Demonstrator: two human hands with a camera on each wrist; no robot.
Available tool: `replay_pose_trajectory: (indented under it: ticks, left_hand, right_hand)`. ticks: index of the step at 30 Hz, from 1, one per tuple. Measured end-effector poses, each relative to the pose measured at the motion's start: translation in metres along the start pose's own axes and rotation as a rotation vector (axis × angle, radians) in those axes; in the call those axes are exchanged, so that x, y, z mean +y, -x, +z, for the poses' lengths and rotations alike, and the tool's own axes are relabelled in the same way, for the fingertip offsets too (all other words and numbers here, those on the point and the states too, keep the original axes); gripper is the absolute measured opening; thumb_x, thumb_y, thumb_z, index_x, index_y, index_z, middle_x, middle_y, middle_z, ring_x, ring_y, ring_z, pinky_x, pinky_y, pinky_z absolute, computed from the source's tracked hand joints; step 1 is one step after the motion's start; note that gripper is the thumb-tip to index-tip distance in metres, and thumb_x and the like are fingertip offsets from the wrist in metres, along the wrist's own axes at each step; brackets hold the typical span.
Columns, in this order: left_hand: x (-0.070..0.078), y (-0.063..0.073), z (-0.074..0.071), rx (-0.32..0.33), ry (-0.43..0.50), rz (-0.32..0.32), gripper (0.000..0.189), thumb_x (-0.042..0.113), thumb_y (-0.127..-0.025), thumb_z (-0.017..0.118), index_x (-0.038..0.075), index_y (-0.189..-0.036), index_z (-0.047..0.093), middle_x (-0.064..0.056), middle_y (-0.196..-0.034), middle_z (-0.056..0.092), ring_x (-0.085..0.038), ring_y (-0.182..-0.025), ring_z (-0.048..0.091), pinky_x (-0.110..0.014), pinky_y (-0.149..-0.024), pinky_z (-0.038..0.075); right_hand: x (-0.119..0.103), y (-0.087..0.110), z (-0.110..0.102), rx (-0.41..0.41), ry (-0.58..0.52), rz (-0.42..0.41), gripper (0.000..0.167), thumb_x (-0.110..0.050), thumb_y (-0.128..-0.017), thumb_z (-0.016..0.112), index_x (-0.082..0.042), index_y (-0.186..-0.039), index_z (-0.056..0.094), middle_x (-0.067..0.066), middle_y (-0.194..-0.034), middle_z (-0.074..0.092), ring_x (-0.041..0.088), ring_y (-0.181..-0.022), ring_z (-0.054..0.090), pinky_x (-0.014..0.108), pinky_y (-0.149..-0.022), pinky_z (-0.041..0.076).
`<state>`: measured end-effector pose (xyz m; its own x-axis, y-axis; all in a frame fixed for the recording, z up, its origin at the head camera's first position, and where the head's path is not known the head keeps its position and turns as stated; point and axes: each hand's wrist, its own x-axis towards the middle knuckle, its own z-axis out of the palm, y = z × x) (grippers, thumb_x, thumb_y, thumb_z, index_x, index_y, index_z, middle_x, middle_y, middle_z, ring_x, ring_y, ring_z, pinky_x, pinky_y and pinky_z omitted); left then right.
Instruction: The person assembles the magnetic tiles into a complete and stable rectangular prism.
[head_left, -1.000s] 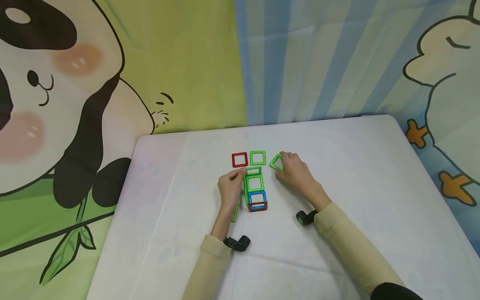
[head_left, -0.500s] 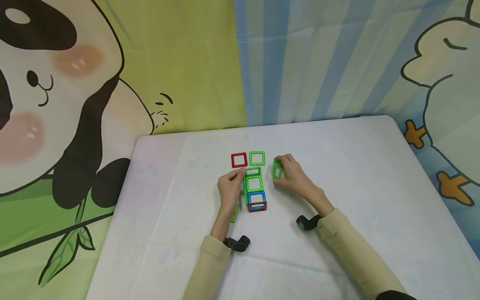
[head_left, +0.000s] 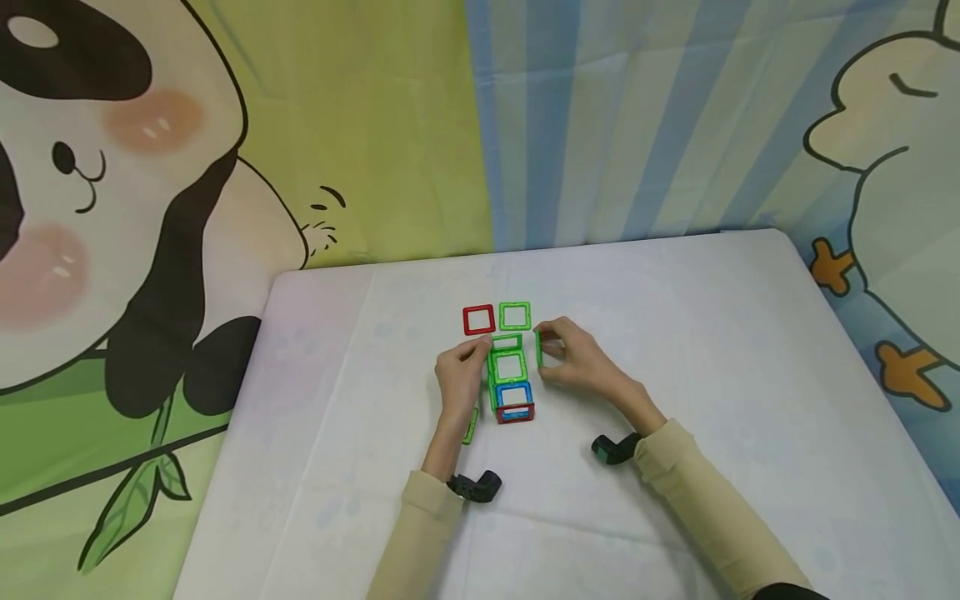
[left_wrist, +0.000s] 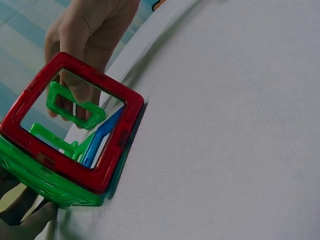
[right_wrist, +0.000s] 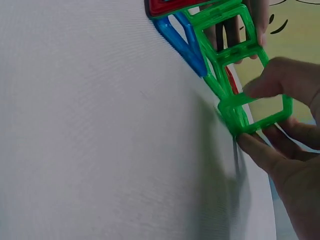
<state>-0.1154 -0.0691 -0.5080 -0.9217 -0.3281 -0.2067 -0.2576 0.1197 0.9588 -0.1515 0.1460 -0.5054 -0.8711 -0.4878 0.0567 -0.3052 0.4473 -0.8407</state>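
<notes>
Near the middle of the table, green and blue square magnetic tiles (head_left: 511,382) lie joined in a row. Upright tiles edge this row: a red one (left_wrist: 132,107) at the near end, green ones (left_wrist: 55,187) along the left side and at the far end. My left hand (head_left: 461,379) pinches the green tiles at the far left corner; its fingertips partly hide behind them in the right wrist view. To the right of the row, my right hand (head_left: 583,357) holds a green square magnetic tile (right_wrist: 270,121) on edge between thumb and fingers. A small gap separates it from the row in the head view.
A loose red tile (head_left: 466,322) and a loose green tile (head_left: 515,327) lie flat beyond the row. Another green tile (head_left: 470,427) shows partly beside my left wrist. White cloth covers the table (head_left: 360,375), with a printed curtain (head_left: 405,125) behind it.
My right hand has turned the green tile upright, edge-on to the head view, and brought it left and nearer to the row. The left hand keeps its place.
</notes>
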Motion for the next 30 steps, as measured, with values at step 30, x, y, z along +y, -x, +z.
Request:
replay_pose_trajectory:
  ticks: [30]
  left_hand:
    - [0.001, -0.001, 0.0, -0.001, 0.001, -0.003, 0.026, 0.032, -0.097, 0.072, 0.011, -0.109, 0.081, -0.004, -0.11, 0.077, -0.021, -0.11, 0.065, -0.042, -0.1, 0.053]
  right_hand:
    - [0.004, -0.003, 0.015, -0.084, -0.168, -0.084, 0.069, 0.014, -0.083, 0.074, 0.008, -0.143, 0.042, 0.027, -0.144, 0.047, 0.044, -0.138, 0.049, 0.043, -0.109, 0.048]
